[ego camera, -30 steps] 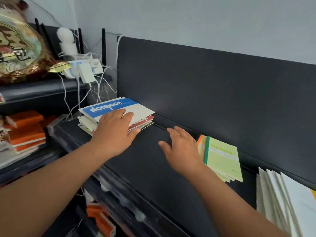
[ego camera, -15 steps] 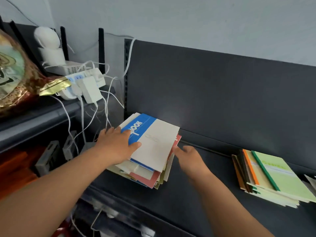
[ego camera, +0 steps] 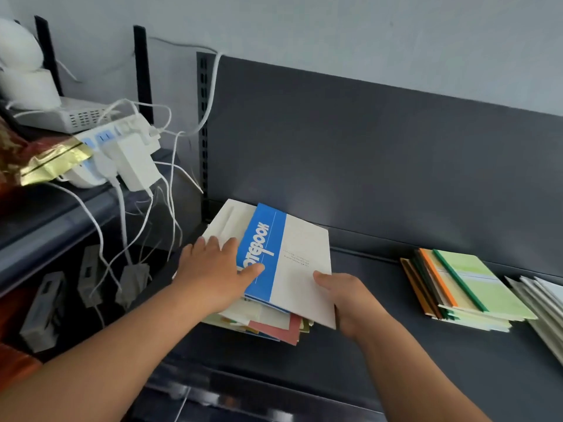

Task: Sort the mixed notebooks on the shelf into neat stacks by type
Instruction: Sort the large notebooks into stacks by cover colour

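My left grip lies flat, fingers spread, on the mixed pile of notebooks. My right grip pinches the near edge of the blue-and-white notebook on top. It's all on a dark grey shelf with a matching back panel and a pale wall above. A green-topped stack sits right of the right grip, and a power strip sits left of the left one.

A pale grey wall fills the top of the frame. Below it, a dark grey back panel rises behind the matching shelf, with a soft patch of light at its centre. At left, a black upright stands against the wall. A side ledge carries a white power strip trailing white cables.
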